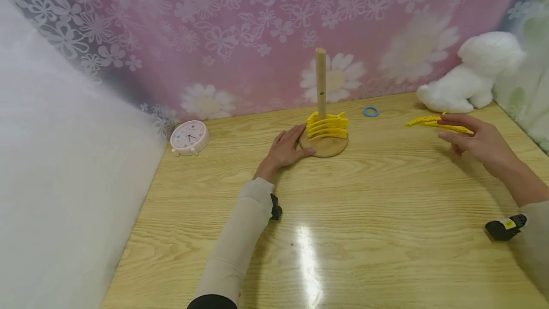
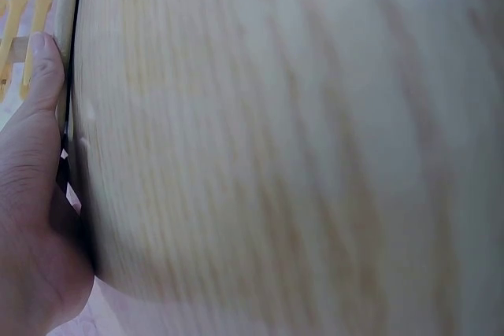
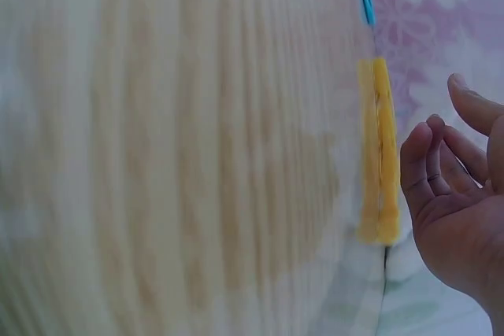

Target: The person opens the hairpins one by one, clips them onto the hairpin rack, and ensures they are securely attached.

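Observation:
A wooden stand with a round base (image 1: pixel 328 148) and an upright pole (image 1: pixel 321 80) is on the table. Several thin yellow pieces (image 1: pixel 328 127) with knobby ends are stacked around the foot of the pole. My left hand (image 1: pixel 286 150) grips the left side of the base, thumb along its front edge; in the left wrist view the thumb (image 2: pixel 47 76) lies beside the yellow pieces. My right hand (image 1: pixel 484 142), fingers loosely bent, hovers over another yellow piece (image 1: pixel 422 120), partly hidden by it. The right wrist view shows a gap between this hand and the yellow piece (image 3: pixel 386 155).
A blue ring (image 1: pixel 371 111) lies on the table right of the stand. A white plush dog (image 1: pixel 473 73) sits at the back right corner, behind my right hand. At the back left is a pink alarm clock (image 1: pixel 189 137). A flowered curtain (image 1: pixel 257 37) hangs along the table's back edge.

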A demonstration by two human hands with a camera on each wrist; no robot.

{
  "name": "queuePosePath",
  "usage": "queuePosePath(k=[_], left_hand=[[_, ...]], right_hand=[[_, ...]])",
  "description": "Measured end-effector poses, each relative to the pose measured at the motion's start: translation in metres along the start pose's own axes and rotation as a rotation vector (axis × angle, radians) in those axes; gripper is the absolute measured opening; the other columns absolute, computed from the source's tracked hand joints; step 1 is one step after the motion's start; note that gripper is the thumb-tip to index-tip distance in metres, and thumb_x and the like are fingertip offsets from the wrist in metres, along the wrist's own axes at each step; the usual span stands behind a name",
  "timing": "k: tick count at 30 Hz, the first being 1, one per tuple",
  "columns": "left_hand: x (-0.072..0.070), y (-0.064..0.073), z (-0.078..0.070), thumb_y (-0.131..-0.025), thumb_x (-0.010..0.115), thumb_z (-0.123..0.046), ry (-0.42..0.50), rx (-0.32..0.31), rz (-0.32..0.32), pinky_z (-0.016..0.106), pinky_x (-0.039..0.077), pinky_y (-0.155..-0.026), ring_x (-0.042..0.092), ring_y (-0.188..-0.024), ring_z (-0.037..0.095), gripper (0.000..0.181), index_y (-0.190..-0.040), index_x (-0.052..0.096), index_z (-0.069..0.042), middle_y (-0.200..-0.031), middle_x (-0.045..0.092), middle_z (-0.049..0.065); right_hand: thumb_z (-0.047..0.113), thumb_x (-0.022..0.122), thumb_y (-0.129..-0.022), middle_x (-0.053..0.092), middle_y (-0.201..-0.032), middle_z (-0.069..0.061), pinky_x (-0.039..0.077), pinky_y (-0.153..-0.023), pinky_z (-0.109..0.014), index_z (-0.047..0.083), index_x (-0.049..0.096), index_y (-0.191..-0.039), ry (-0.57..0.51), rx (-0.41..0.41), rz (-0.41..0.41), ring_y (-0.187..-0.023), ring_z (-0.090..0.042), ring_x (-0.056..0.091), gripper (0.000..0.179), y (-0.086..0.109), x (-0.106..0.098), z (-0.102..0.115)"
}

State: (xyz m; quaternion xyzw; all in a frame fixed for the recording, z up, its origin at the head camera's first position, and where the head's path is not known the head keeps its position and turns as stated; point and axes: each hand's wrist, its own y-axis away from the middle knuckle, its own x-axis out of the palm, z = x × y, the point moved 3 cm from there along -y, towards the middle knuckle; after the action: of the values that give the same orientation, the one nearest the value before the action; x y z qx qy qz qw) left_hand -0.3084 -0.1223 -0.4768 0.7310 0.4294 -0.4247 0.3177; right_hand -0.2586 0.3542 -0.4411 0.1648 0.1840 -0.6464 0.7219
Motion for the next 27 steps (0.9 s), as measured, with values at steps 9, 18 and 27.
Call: queuePosePath(k=[9, 18, 27], left_hand=[[-0.004, 0.007, -0.005, -0.101, 0.053, -0.066, 0.001, 0.010, -0.033, 0.036, 0.000, -0.130, 0.014, -0.160, 0.016, 0.090, -0.170, 0.010, -0.026, -0.174, 0.016, -0.003], [-0.005, 0.008, -0.007, -0.101, 0.054, -0.064, 0.012, 0.002, -0.027, 0.036, 0.000, -0.130, 0.014, -0.160, 0.016, 0.090, -0.170, 0.011, -0.026, -0.174, 0.016, -0.002], [-0.007, 0.007, -0.008, -0.101, 0.053, -0.066, 0.010, 0.007, -0.022, 0.037, 0.001, -0.131, 0.015, -0.160, 0.016, 0.091, -0.169, 0.010, -0.026, -0.174, 0.016, -0.002]], right_hand=[[0.031, 0.069, -0.102, 0.054, -0.117, 0.028, 0.048, -0.050, -0.029, 0.021, 0.048, -0.155, 0.027, 0.085, -0.106, -0.063, -0.012, 0.055, 0.058, -0.003, -0.022, -0.028], [0.034, 0.068, -0.102, 0.058, -0.092, 0.027, 0.046, -0.046, -0.029, 0.030, 0.045, -0.157, 0.041, 0.228, -0.177, -0.056, -0.009, 0.052, 0.059, -0.006, -0.034, -0.042], [0.019, 0.066, -0.103, 0.068, -0.073, 0.019, 0.046, -0.045, -0.032, 0.043, 0.065, -0.103, -0.095, 0.354, -0.186, -0.057, -0.010, 0.054, 0.024, -0.005, -0.032, -0.041]])
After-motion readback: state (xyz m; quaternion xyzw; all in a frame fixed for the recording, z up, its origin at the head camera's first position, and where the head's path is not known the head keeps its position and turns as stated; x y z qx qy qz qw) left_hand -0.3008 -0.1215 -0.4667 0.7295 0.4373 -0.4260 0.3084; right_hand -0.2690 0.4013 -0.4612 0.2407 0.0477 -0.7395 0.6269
